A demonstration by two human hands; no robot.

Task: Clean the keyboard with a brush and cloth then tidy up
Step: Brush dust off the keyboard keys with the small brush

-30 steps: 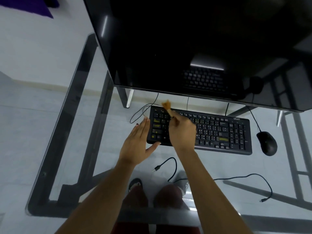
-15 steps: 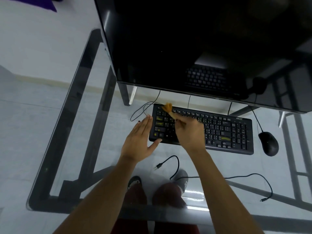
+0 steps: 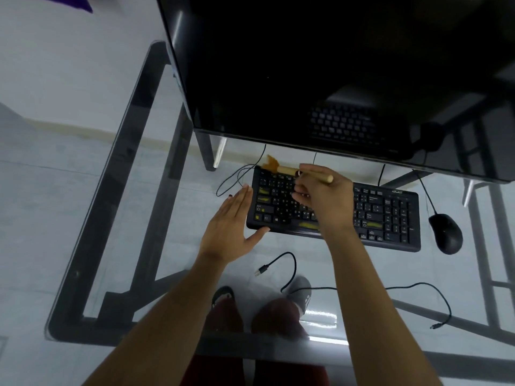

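Observation:
A black keyboard (image 3: 387,215) with yellow marks on some keys lies on the glass desk (image 3: 111,207). My right hand (image 3: 326,199) grips a wooden-handled brush (image 3: 284,169); its orange bristles sit at the keyboard's top left corner and the handle lies nearly level. My left hand (image 3: 231,227) rests flat and open against the keyboard's left edge, thumb at the front corner. No cloth is visible.
A large black monitor (image 3: 334,73) overhangs the back of the keyboard. A black mouse (image 3: 446,234) lies to the right. A loose USB cable (image 3: 289,263) runs along the desk front. My knees and sandals show through the glass.
The brush has swung from pointing steeply up-left to lying nearly level along the keyboard's top row, bristles at the top left corner. My left hand has stayed at the keyboard's left edge.

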